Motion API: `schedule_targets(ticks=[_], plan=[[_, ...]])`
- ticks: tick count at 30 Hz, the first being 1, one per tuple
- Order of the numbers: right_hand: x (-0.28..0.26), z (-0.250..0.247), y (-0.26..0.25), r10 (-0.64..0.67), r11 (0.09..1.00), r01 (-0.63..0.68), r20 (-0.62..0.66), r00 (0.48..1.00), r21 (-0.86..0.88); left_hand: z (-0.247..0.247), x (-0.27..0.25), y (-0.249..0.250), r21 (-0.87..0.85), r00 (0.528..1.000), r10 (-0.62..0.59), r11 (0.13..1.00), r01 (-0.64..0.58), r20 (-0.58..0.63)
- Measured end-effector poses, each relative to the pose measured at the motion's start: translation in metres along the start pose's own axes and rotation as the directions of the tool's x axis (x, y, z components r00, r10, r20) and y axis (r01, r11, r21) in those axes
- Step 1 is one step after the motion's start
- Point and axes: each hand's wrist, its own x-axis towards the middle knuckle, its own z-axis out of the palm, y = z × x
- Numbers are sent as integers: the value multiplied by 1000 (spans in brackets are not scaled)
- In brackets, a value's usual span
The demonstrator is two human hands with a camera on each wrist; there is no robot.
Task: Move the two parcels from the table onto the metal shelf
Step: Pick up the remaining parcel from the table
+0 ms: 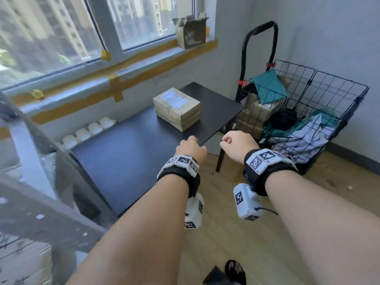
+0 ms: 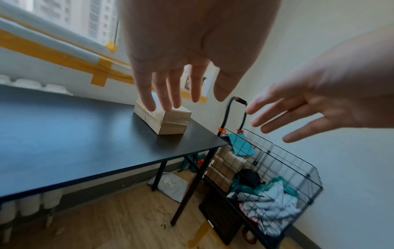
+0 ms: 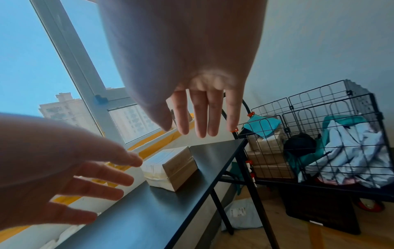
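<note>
Two brown cardboard parcels [image 1: 177, 112] lie stacked on the far right part of the black table [image 1: 123, 161]; the top one carries a white label. The stack also shows in the wrist views [image 2: 168, 121] [image 3: 172, 168]. My left hand [image 1: 190, 146] hovers over the table's near right edge, short of the stack, fingers straight and holding nothing [image 2: 177, 94]. My right hand [image 1: 236, 144] hangs beside it, just off the table's edge, also with straight fingers and nothing in it [image 3: 202, 121]. The grey metal shelf frame [image 1: 26, 153] stands blurred at the left.
A black wire-basket cart [image 1: 308, 112] with cartons and clothes stands right of the table. An open carton [image 1: 191, 31] sits on the window sill. White cups [image 1: 88, 130] line the wall behind the table. A grey mailer bag [image 2: 170, 183] lies on the floor underneath.
</note>
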Motion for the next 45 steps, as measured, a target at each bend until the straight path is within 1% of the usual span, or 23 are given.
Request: schedule_targets(ticks=[3,5,7,9,10,11,15,18,21,26,29,32,34,37,38,40,42,45], plan=[[50,-30,19,-61,997,62,29,998,-35,4,35,30,-19,996,-80,997,80,-25],[80,-46,29,-86,995,87,30,996,-45,8,54,48,64,995,-82,994,85,-52],[107,-52,34,-105,993,107,46,993,-47,8,72,62,158,995,-54,985,67,-84],[131,-51,36,-119,992,122,79,990,-41,6,90,71,190,992,-58,979,79,-114],[146,-50,34,-125,991,129,98,987,-40,3,103,74,182,989,-78,978,101,-128],[150,-46,35,-126,991,131,109,986,-36,3,106,74,172,987,-91,979,114,-132],[199,-38,23,-165,985,172,157,974,-29,-4,147,69,139,970,-186,968,208,-159],[238,-28,6,-190,978,203,191,963,-48,-19,188,59,71,944,-269,955,287,-189],[285,-20,-15,-214,969,234,213,953,-73,-39,233,50,-14,931,-303,952,307,-202],[355,-3,-60,-227,962,257,259,939,-92,-67,300,29,-19,922,-341,939,343,-184],[387,12,-78,-225,966,251,266,937,-68,-76,335,16,-87,897,-395,919,385,-196],[407,26,-84,-207,971,234,310,928,-51,-73,355,3,-181,851,-488,870,458,-192],[419,35,-83,-189,975,218,349,918,-43,-68,362,-4,-223,823,-548,830,512,-149],[434,47,-82,-168,981,192,415,894,-15,-60,366,-18,-303,809,-579,792,530,-99],[437,51,-82,-162,983,183,440,883,-5,-56,367,-21,-324,806,-584,785,529,-99],[440,59,-79,-155,984,178,490,858,0,-50,367,-24,-356,784,-612,759,545,-105],[440,68,-75,-150,985,175,541,828,6,-47,369,-26,-426,747,-662,695,579,-65],[441,78,-71,-146,987,160,586,797,27,-38,372,-28,-586,697,-714,539,604,62]])
